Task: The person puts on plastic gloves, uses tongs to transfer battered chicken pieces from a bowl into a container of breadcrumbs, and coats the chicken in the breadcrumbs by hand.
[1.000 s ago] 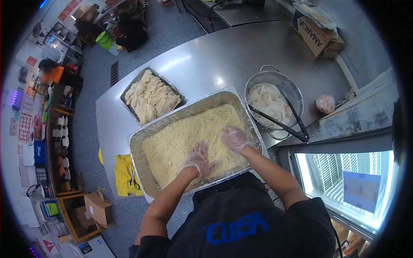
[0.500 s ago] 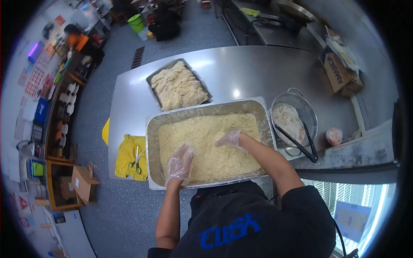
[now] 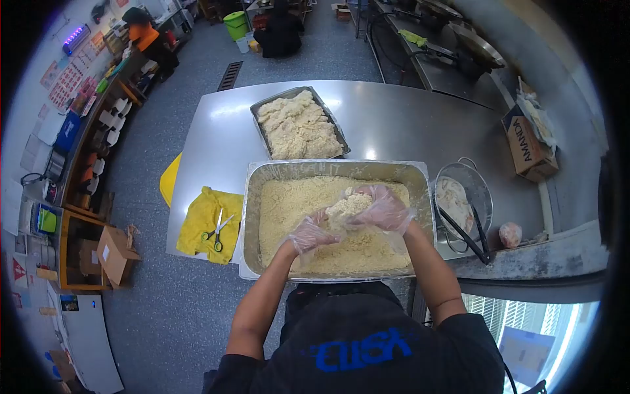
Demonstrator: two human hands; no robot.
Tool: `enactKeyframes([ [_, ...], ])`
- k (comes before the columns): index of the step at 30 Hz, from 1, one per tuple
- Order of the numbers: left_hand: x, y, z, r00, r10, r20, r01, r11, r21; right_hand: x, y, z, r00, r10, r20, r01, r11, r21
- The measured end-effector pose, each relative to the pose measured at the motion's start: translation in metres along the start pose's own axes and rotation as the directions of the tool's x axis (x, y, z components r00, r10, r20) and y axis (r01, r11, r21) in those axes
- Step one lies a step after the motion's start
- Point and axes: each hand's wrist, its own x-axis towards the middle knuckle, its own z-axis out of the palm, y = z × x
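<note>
A deep metal pan (image 3: 251, 217) of pale yellow crumbs (image 3: 289, 197) stands in front of me at the table edge. My right hand (image 3: 386, 210), in a clear plastic glove, is closed around a crumb-coated piece (image 3: 349, 206) above the crumbs. From the left, my gloved left hand (image 3: 316, 232) grips the lower side of the same piece, its fingertips partly covered. What lies under the coating is hidden. Behind the pan, a smaller tray (image 3: 262, 134) is heaped with breaded pieces (image 3: 298, 125).
Right of the pan, a bowl (image 3: 487, 190) holds pieces in white liquid, with black tongs (image 3: 462, 230) across it. Scissors (image 3: 218, 233) rest on a yellow cloth (image 3: 197, 220) at left. A cardboard box (image 3: 528, 148) stands at right. People work farther back.
Both hands, earlier apart and spread on the crumbs, have come together and now hold a crumb-coated piece. The whole view has shifted slightly.
</note>
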Motion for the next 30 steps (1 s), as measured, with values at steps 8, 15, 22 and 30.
enactKeyframes([
  [8,-0.001,0.015,-0.021,0.95,-0.299,0.089,0.3,0.954,0.006,-0.004,0.015,0.05,0.98,0.179,0.086,-0.153,0.406,0.901],
  [15,0.021,0.081,-0.071,0.9,-0.327,0.286,-0.03,0.61,0.792,-0.027,0.034,0.065,0.932,0.354,-0.082,-0.279,0.842,0.462],
  [22,0.053,0.05,-0.123,0.801,-0.232,0.552,-0.37,0.533,0.761,-0.029,0.079,0.105,0.959,0.276,-0.059,-0.236,0.897,0.374],
  [30,0.06,0.143,-0.081,0.667,-0.426,0.612,-0.362,0.533,0.765,-0.018,0.035,0.103,0.985,0.045,0.168,-0.162,0.588,0.792],
])
